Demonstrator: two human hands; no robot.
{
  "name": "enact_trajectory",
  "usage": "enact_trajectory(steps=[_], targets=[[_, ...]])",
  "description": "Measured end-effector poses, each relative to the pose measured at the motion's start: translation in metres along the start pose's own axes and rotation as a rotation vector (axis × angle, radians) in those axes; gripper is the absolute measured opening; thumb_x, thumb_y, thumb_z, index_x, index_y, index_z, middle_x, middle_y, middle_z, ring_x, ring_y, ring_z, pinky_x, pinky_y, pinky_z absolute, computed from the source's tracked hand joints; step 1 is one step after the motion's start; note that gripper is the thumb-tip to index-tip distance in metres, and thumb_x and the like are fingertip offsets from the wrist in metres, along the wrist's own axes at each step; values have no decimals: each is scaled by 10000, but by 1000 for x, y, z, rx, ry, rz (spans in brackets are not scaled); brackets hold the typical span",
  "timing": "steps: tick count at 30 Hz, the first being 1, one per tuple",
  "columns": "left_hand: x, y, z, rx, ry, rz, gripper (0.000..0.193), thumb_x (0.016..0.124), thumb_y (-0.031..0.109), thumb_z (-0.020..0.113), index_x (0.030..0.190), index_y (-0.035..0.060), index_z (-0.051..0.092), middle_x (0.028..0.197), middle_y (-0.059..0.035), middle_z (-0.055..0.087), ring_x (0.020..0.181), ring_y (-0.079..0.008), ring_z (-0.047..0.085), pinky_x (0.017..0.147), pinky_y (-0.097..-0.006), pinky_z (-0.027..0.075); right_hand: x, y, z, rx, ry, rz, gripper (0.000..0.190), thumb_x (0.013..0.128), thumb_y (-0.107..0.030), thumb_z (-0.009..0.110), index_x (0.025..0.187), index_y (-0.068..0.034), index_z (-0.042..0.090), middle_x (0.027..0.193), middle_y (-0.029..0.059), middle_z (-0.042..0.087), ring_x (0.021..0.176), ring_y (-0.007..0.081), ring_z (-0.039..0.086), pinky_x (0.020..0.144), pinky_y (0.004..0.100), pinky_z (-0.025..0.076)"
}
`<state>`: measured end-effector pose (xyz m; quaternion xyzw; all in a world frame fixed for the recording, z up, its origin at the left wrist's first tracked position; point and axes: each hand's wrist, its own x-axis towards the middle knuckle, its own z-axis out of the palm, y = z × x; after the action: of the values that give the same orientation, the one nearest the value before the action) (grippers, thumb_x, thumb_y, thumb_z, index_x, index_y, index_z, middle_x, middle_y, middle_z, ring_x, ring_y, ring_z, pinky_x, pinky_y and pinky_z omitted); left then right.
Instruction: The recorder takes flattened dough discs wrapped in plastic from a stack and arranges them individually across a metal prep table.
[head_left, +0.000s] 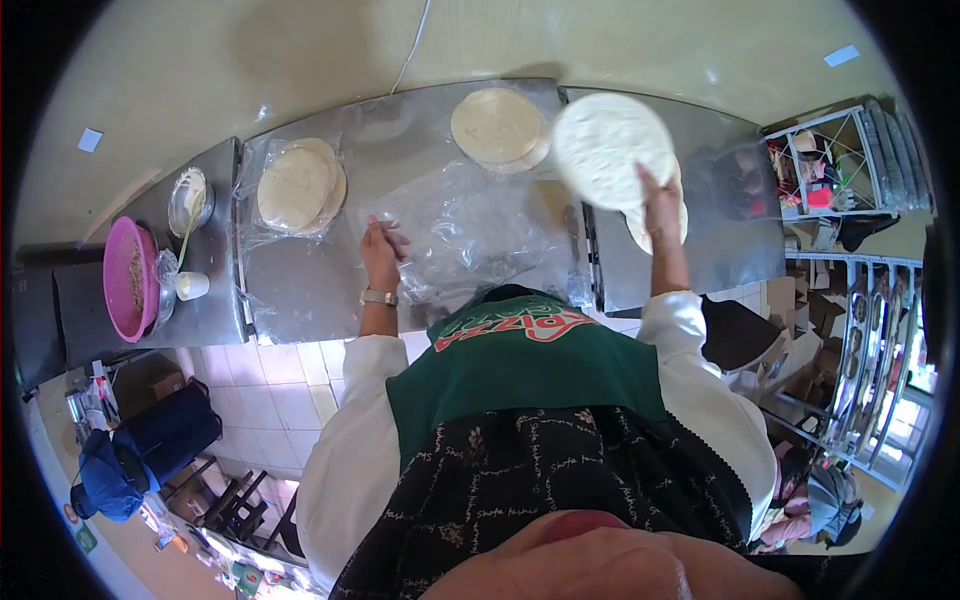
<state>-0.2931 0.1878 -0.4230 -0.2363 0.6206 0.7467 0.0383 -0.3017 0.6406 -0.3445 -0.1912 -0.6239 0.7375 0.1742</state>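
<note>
My right hand (660, 206) grips the near edge of a round flat dough base (611, 146), lifted at the right part of the metal table. Beneath it, part of another dough base (637, 229) shows. My left hand (382, 244) is apart from the dough, fingers spread and slightly curled, beside clear plastic sheets (472, 221) lying in front of me. Beyond the sheets is a stack of dough bases (496, 126) on plastic. Another stack of dough bases (294, 187) lies on plastic to the left of my left hand.
On the left counter stand a pink plastic basin (124, 281) with a crumbly filling, a metal bowl (189, 201) with a utensil in it, and a white cup (193, 285). At the right are a wire shelf (825, 161) and cardboard boxes (784, 311). A wall rises behind the table.
</note>
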Motion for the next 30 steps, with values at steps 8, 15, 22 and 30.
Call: enact_trajectory(steps=[8, 15, 22, 30], targets=[[69, -64, -101, 458, 429, 290, 509, 938, 462, 428, 983, -26, 567, 706, -146, 633, 602, -249, 609, 518, -352, 479, 72, 46, -78, -1507, -35, -278, 397, 748, -224, 715, 1082, -55, 582, 1076, 116, 585, 968, 303, 587, 817, 429, 479], [53, -68, -34, 718, 799, 391, 721, 875, 507, 505, 1375, 30, 298, 1268, -266, 461, 1157, -369, 473, 951, -435, 379, 75, 118, 14, -1382, -396, -597, 321, 722, -95, 601, 1042, -98, 620, 1176, 102, 529, 1070, 312, 509, 885, 408, 451], [-19, -71, 16, 1207, 14, 600, 751, 832, 560, 514, 1431, 171, 281, 1485, -123, 235, 1377, -355, 157, 1068, -612, 52, 96, 149, 121, -1449, -836, -957, 467, 670, -149, 696, 1123, -145, 581, 1319, 85, 441, 1204, 298, 423, 984, 386, 394], [-25, -111, 26, 1491, -335, 368, 795, 785, 660, 485, 1433, 245, 286, 1532, -61, 109, 1409, -335, -12, 1011, -701, -1, 170, 130, 151, -1220, -1203, -989, 117, 721, -179, 656, 802, -109, 612, 843, 70, 589, 881, 268, 553, 802, 380, 455]])
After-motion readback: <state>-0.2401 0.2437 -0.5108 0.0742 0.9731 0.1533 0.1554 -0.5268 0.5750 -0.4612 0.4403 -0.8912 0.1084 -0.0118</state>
